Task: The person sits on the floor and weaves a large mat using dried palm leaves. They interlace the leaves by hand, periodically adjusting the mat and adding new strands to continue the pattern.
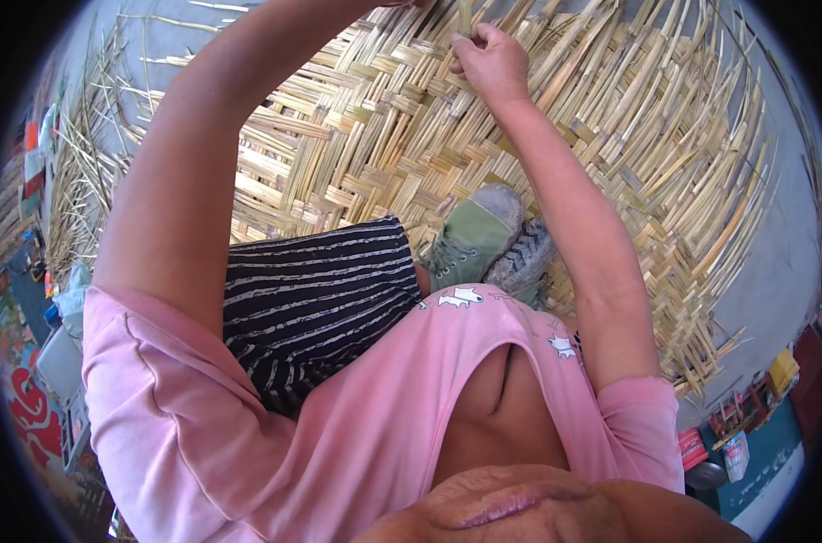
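A large mat (411, 136) of flat, straw-coloured reed strips, woven in a slanting pattern, spreads in front of me and under my shoes. Over its far part, my right hand (494, 65) is closed with thumb and fingertips pinched on a greenish reed strip (465, 16), which runs up out of the picture. My left arm reaches across to the top edge, where only a sliver of my left hand (400, 3) shows near the far weave. Its fingers are cut off, and I cannot see what they hold.
Loose strip ends fan out past the mat's right side over the grey floor (773, 244). A heap of thin reeds (90, 154) lies at the left. A pale metal-framed seat (62, 362) stands lower left. My green shoes (470, 240) rest on the mat.
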A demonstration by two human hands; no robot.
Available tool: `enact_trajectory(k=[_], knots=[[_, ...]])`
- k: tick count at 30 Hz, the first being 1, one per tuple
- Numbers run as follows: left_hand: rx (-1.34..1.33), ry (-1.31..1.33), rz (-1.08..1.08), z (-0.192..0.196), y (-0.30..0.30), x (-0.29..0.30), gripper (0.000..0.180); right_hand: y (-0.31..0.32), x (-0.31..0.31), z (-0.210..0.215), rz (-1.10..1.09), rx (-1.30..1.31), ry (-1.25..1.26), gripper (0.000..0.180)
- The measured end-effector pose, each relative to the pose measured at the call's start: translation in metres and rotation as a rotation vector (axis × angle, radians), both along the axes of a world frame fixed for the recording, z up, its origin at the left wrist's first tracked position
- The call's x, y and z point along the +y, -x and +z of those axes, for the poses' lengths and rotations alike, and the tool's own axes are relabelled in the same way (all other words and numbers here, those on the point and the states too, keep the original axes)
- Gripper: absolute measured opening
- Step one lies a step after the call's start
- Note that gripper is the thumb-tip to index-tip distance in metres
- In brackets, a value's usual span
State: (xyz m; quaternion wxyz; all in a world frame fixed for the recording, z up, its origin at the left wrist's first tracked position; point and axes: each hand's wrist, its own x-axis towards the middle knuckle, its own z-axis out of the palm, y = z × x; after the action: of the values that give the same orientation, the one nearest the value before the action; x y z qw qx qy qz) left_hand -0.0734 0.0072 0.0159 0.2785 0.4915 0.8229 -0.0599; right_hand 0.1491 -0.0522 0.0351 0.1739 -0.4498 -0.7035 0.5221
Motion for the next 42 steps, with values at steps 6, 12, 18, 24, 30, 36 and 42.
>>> enact_trajectory(k=[6,12,18,24,30,36,42], knots=[[0.003,-0.001,0.068,-0.007,-0.007,0.002,0.045,-0.006,-0.002,0.004,-0.040,0.071,0.031,0.028],[-0.465,-0.230,0.269,-0.040,0.036,-0.020,0.038,-0.001,-0.001,-0.001,-0.049,0.093,0.140,0.024],[-0.513,-0.010,0.243,0.008,0.002,-0.028,0.031,-0.001,0.002,-0.004,-0.122,0.148,0.207,0.025],[-0.710,-0.051,0.207,-0.012,0.017,-0.033,0.028,0.006,0.000,-0.010,-0.149,0.110,0.209,0.026],[-0.939,-0.108,0.220,0.001,0.009,-0.049,0.018,0.015,0.013,-0.030,-0.151,0.011,0.219,0.024],[-1.257,-0.050,0.356,-0.018,0.040,-0.056,0.015,0.028,0.006,-0.004,0.188,-0.368,-0.237,0.025],[-1.243,-0.435,0.536,0.003,0.047,-0.060,0.031,0.027,0.038,-0.044,0.259,-0.316,-0.088,0.047]])
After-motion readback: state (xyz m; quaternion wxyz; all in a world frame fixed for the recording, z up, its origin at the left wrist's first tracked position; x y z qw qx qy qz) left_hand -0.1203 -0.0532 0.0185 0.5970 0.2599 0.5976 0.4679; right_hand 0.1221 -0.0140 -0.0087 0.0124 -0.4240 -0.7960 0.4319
